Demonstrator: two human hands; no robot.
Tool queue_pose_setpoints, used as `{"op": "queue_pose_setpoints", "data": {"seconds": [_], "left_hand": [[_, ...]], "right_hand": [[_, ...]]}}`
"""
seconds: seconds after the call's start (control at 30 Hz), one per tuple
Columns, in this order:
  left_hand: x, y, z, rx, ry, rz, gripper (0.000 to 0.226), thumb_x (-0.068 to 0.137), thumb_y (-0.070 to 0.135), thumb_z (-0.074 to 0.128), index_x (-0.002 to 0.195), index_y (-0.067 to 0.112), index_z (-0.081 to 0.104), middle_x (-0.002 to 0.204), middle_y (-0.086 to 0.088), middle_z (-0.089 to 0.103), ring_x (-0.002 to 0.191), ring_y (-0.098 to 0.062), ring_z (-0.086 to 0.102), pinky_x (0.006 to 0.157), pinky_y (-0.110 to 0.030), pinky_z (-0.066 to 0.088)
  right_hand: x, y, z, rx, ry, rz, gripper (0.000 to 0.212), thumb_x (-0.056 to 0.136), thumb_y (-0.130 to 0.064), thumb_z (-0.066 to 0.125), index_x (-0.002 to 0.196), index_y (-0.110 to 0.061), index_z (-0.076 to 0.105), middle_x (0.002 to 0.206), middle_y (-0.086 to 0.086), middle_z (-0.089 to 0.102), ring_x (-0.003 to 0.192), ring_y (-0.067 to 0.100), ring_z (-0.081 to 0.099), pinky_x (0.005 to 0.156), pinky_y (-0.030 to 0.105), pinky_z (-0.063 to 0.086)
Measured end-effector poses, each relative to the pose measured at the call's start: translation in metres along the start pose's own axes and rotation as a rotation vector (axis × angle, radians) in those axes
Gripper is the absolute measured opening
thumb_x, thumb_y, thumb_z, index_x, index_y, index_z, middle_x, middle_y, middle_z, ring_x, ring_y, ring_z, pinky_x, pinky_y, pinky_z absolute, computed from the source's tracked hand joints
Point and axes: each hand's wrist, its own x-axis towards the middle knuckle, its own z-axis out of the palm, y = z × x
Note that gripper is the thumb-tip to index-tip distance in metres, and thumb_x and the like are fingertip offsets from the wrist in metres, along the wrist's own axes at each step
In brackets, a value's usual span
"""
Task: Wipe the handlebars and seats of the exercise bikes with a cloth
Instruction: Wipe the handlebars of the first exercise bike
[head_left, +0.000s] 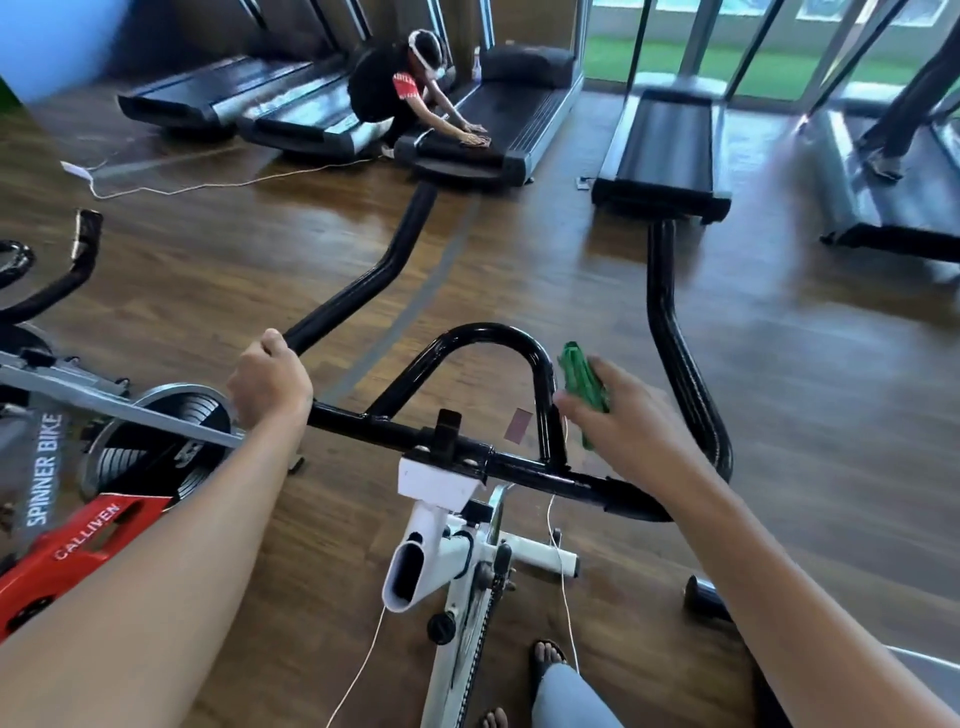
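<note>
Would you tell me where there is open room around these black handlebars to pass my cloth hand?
Free: inside the black centre loop, and over the brown wooden floor between the two long forward bars. The right hand with the green cloth sits in open space beside the loop. Crowded: past the left hand, where the red-and-grey spinner bike stands close.

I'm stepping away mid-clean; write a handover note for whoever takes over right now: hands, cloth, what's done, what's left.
Left hand grips the black handlebars at their left bend.
Right hand holds the green cloth beside the centre loop's right upright; contact unclear.
Done: nothing shows which parts are wiped.
Left: likely the rest of these bars, the seat (out of view), then the red bike alongside.
</note>
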Motion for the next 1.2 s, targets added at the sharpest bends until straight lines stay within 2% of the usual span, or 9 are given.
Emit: {"op": "queue_pose_setpoints", "data": {"seconds": [0.13, 0.23, 0.47, 0.63, 0.8, 0.87, 0.97, 1.07, 1.2], "left_hand": [[-0.001, 0.001, -0.001, -0.023, 0.000, -0.005, 0.051, 0.101, 0.039, 0.029, 0.124, 0.010, 0.064, 0.125, -0.022, 0.062, 0.116, -0.042, 0.055, 0.095, -0.046, 0.043], [-0.002, 0.002, -0.003, -0.008, -0.001, -0.011, 0.051, 0.101, 0.039, 0.029, 0.124, 0.010, 0.064, 0.126, -0.023, 0.061, 0.117, -0.043, 0.054, 0.096, -0.048, 0.042], [-0.001, 0.000, -0.001, -0.024, -0.014, 0.018, 0.051, 0.101, 0.038, 0.028, 0.125, 0.009, 0.063, 0.126, -0.022, 0.062, 0.117, -0.040, 0.055, 0.097, -0.046, 0.044], [-0.002, -0.001, 0.000, -0.038, -0.010, 0.031, 0.051, 0.103, 0.035, 0.027, 0.127, 0.007, 0.062, 0.129, -0.022, 0.060, 0.120, -0.039, 0.054, 0.099, -0.044, 0.042], [-0.004, -0.001, -0.001, -0.013, -0.013, 0.046, 0.050, 0.104, 0.034, 0.027, 0.129, 0.007, 0.061, 0.130, -0.022, 0.059, 0.122, -0.038, 0.053, 0.098, -0.043, 0.041], [-0.004, -0.001, -0.001, -0.006, -0.004, 0.049, 0.048, 0.104, 0.033, 0.028, 0.128, 0.009, 0.062, 0.128, -0.022, 0.060, 0.119, -0.039, 0.054, 0.095, -0.043, 0.042], [-0.003, -0.001, -0.001, 0.003, -0.003, 0.049, 0.049, 0.104, 0.033, 0.028, 0.128, 0.008, 0.062, 0.129, -0.023, 0.060, 0.120, -0.040, 0.053, 0.096, -0.043, 0.042], [-0.005, -0.001, -0.001, 0.017, -0.008, 0.054, 0.049, 0.104, 0.033, 0.027, 0.129, 0.007, 0.061, 0.131, -0.023, 0.059, 0.121, -0.040, 0.052, 0.098, -0.043, 0.041], [-0.004, -0.002, -0.001, 0.022, -0.006, 0.057, 0.050, 0.104, 0.036, 0.027, 0.129, 0.007, 0.061, 0.130, -0.024, 0.059, 0.120, -0.041, 0.053, 0.097, -0.044, 0.042]], "right_hand": [[-0.029, -0.002, 0.002, -0.119, -0.135, -0.418, 0.062, 0.088, -0.051, 0.067, 0.145, -0.047, 0.043, 0.139, -0.023, 0.046, 0.122, 0.007, 0.049, 0.106, 0.033, 0.041], [-0.036, 0.005, 0.041, -0.530, -0.108, -0.588, 0.064, 0.091, -0.066, 0.038, 0.152, -0.046, 0.031, 0.156, -0.017, 0.038, 0.137, 0.012, 0.043, 0.110, 0.032, 0.028], [-0.042, 0.050, 0.028, -0.703, 0.079, -0.682, 0.058, 0.097, -0.051, 0.033, 0.154, -0.041, 0.030, 0.159, -0.011, 0.035, 0.146, 0.024, 0.036, 0.115, 0.049, 0.036], [-0.035, 0.023, 0.059, -0.620, 0.079, -0.621, 0.070, 0.093, -0.072, 0.028, 0.153, -0.036, 0.035, 0.155, -0.005, 0.043, 0.145, 0.028, 0.036, 0.115, 0.050, 0.037], [-0.036, 0.029, 0.051, -0.520, 0.090, -0.654, 0.052, 0.099, -0.055, 0.032, 0.147, -0.039, 0.044, 0.139, -0.008, 0.057, 0.134, 0.022, 0.048, 0.105, 0.044, 0.046], [-0.042, 0.026, 0.047, -0.342, 0.138, -0.610, 0.048, 0.098, -0.050, 0.041, 0.146, -0.041, 0.045, 0.130, -0.015, 0.060, 0.122, 0.012, 0.052, 0.099, 0.041, 0.045], [-0.075, 0.017, 0.043, 0.240, 0.090, -0.402, 0.043, 0.099, -0.042, 0.055, 0.141, -0.046, 0.046, 0.114, -0.019, 0.062, 0.094, 0.003, 0.058, 0.084, 0.027, 0.048], [-0.130, 0.010, 0.054, 0.725, -0.017, -0.263, 0.033, 0.095, -0.038, 0.061, 0.127, -0.041, 0.057, 0.105, -0.006, 0.069, 0.074, 0.014, 0.062, 0.068, 0.023, 0.051], [-0.144, 0.020, 0.079, 1.370, -0.209, 0.513, 0.041, 0.089, -0.031, 0.063, 0.125, -0.011, 0.063, 0.109, 0.019, 0.073, 0.094, 0.040, 0.071, 0.087, 0.046, 0.054]]}}
